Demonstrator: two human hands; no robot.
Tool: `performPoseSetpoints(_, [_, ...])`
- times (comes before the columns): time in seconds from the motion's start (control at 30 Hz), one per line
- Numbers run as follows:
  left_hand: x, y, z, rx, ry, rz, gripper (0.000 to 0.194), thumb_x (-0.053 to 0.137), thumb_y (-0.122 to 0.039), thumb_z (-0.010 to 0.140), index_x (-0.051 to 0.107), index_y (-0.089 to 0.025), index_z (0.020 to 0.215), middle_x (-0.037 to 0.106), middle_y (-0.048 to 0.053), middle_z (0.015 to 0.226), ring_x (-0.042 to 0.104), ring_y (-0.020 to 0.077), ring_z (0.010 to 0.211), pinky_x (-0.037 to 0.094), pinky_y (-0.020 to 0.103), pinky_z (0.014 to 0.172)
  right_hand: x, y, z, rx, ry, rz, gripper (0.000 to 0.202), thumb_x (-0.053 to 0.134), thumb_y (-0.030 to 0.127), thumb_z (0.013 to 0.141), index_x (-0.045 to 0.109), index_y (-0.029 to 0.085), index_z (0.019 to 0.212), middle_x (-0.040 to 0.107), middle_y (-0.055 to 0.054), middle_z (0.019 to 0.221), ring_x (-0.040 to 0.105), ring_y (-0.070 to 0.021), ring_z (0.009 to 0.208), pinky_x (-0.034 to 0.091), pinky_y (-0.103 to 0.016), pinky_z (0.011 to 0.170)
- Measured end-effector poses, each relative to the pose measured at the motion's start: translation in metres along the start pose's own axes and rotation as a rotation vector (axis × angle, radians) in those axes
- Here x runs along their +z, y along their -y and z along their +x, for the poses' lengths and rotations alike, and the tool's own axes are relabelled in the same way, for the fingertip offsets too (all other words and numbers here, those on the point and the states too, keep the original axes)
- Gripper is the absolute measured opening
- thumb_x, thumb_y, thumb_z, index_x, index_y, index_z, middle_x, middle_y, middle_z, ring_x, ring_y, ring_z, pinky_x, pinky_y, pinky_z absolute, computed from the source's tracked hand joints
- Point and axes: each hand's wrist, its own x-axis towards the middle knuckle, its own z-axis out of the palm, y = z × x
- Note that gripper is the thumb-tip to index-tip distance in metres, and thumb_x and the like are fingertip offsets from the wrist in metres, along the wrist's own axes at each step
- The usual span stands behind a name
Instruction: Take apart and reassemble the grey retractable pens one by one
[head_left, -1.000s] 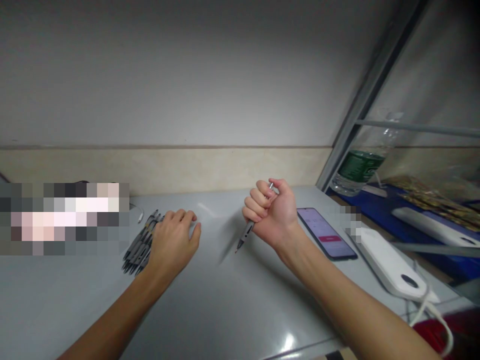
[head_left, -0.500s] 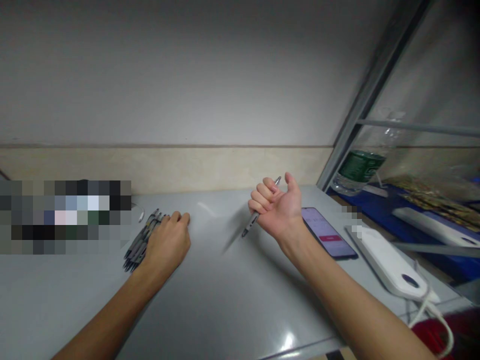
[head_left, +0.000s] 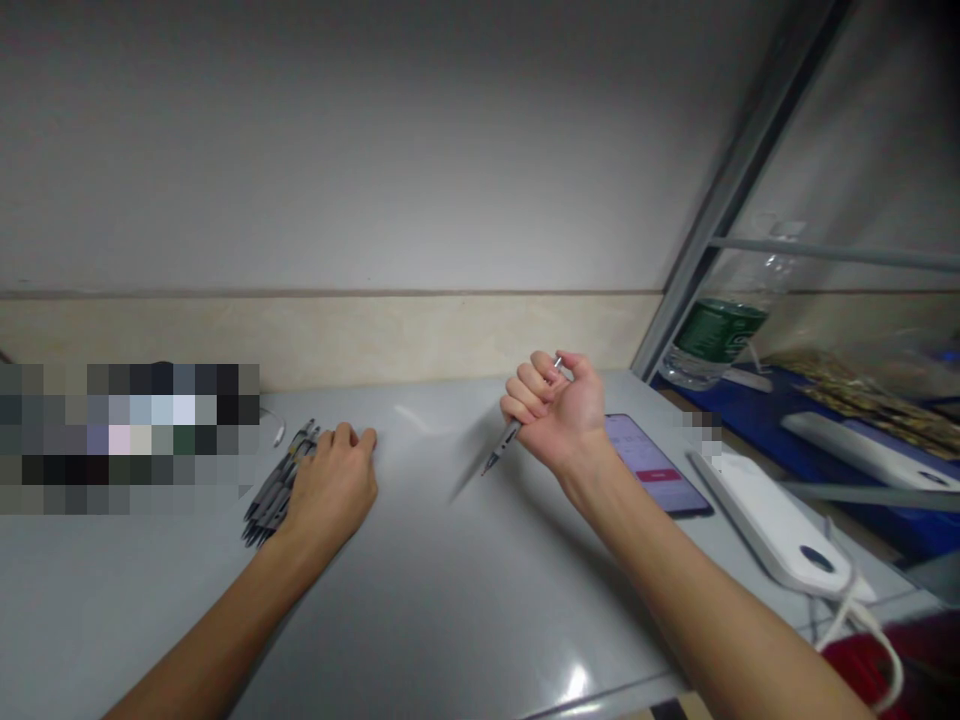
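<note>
My right hand (head_left: 553,405) is raised above the table, palm towards me, with its fingers wrapped round a grey click pen (head_left: 504,446). The pen slants, its fine tip down to the left and its silver top end up by my thumb, which presses on it. Palm down on the table, my left hand (head_left: 336,485) lies against the right side of a pile of similar grey pens (head_left: 274,497). Its fingers reach forward, slightly bent and a little apart, and part of the pile is hidden beneath or behind it.
A phone (head_left: 664,475) with a lit screen lies beside my right forearm. Right of it is a white oblong device (head_left: 776,530) with a white cable (head_left: 889,640). Behind the metal frame (head_left: 697,270) stands a green-labelled bottle (head_left: 716,330). A blurred-out patch covers the left.
My right thumb has come down onto the pen's top end, and a finer point now shows at the tip. My left hand stays beside the pile.
</note>
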Motion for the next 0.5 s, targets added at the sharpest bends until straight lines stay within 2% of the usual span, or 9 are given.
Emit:
performPoseSetpoints(0.13, [0.007, 0.004, 0.001, 0.03, 0.004, -0.074, 0.029, 0.036, -0.005, 0.08, 0.059, -0.015, 0.096, 0.058, 0.012, 0.095, 0.056, 0.0228, 0.088, 0.043, 0.033, 0.075, -0.001, 0.015, 0.009, -0.104, -0.029, -0.091, 0.034, 0.036, 0.044, 0.086, 0.04, 0.02, 0.062, 0.028, 0.006, 0.05, 0.027, -0.0086, 0.04, 0.03, -0.021, 0.039])
performPoseSetpoints(0.27, [0.008, 0.005, 0.003, 0.059, 0.025, -0.158, 0.028, 0.038, -0.003, 0.079, 0.058, -0.016, 0.093, 0.061, 0.01, 0.089, 0.058, 0.0215, 0.086, 0.042, 0.032, 0.077, -0.011, 0.031, 0.022, -0.166, -0.152, -0.338, 0.013, 0.044, 0.024, 0.082, 0.054, 0.016, 0.079, 0.043, 0.003, 0.058, 0.04, -0.008, 0.045, 0.038, -0.019, 0.044])
performPoseSetpoints(0.37, [0.005, 0.002, 0.004, 0.077, 0.023, -0.192, 0.025, 0.041, -0.006, 0.079, 0.058, -0.016, 0.094, 0.062, 0.009, 0.087, 0.059, 0.0214, 0.084, 0.041, 0.031, 0.079, -0.033, 0.028, 0.027, -0.182, -0.215, -0.82, 0.01, 0.055, 0.015, 0.074, 0.06, 0.013, 0.082, 0.054, 0.0, 0.063, 0.051, -0.0094, 0.051, 0.045, -0.022, 0.053])
performPoseSetpoints(0.43, [0.003, 0.0, 0.004, 0.088, 0.026, -0.199, 0.023, 0.041, -0.008, 0.08, 0.058, -0.016, 0.094, 0.063, 0.01, 0.086, 0.06, 0.022, 0.083, 0.042, 0.031, 0.079, -0.051, 0.021, 0.027, -0.174, -0.237, -1.24, 0.008, 0.058, 0.018, 0.074, 0.063, 0.013, 0.077, 0.057, -0.002, 0.06, 0.055, -0.0128, 0.054, 0.046, -0.025, 0.056])
performPoseSetpoints(0.5, [0.002, -0.001, 0.003, 0.097, 0.026, -0.193, 0.021, 0.042, -0.011, 0.081, 0.058, -0.015, 0.093, 0.064, 0.01, 0.086, 0.06, 0.0227, 0.083, 0.042, 0.032, 0.078, -0.067, 0.011, 0.026, -0.145, -0.234, -1.725, 0.013, 0.057, 0.019, 0.075, 0.067, 0.013, 0.08, 0.061, -0.004, 0.058, 0.059, -0.0167, 0.057, 0.044, -0.027, 0.06])
